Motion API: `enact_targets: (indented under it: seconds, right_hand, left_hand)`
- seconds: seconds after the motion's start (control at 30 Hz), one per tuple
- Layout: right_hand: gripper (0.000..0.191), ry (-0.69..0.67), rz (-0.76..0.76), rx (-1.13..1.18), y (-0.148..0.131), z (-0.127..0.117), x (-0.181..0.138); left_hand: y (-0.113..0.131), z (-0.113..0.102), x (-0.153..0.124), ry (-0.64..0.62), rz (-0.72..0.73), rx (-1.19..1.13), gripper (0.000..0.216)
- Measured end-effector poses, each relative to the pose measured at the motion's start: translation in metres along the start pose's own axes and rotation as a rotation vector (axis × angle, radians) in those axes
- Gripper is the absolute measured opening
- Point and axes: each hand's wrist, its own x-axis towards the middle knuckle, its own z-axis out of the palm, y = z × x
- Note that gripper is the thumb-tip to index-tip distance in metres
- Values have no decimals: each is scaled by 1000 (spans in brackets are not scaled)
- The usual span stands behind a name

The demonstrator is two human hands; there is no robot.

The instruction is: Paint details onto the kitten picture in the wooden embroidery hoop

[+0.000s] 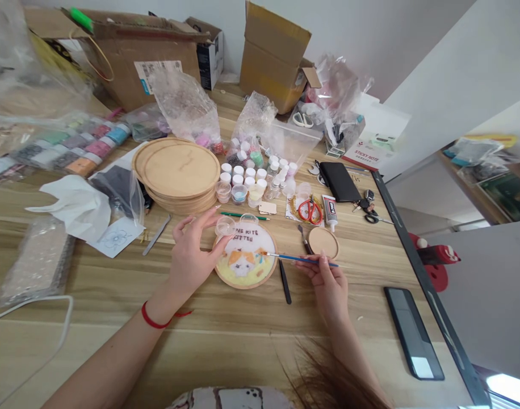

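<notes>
A round wooden plate with a cat picture and dark lettering (246,261) lies on the wooden table (226,329) in front of me. My left hand (192,255) pinches a small clear plastic cup (225,225) over the plate's upper left edge. A second clear cup (248,218) sits at the plate's top edge. My right hand (326,284) grips a thin blue-handled brush (300,259), its tip resting on the cat's right side. A red cord circles my left wrist.
Behind the plate are a stack of round wooden plates (177,170), several small white-capped bottles (254,176), red scissors (310,210), a glue tube (330,211) and a small wooden disc (323,242). A black tool (285,282) lies right of the plate, a phone (413,332) far right, cardboard boxes (145,57) at the back.
</notes>
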Motion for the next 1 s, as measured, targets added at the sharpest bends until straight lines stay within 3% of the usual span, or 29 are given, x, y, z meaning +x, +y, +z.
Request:
enact_targets:
  seconds: [0.53, 1.0]
  right_hand:
    - [30, 0, 16, 53, 1, -7, 1]
    - [31, 2, 23, 39, 1, -5, 0]
  left_hand:
    - [2, -1, 1, -20, -30, -12, 55]
    - [0, 1, 1, 28, 39, -10, 57]
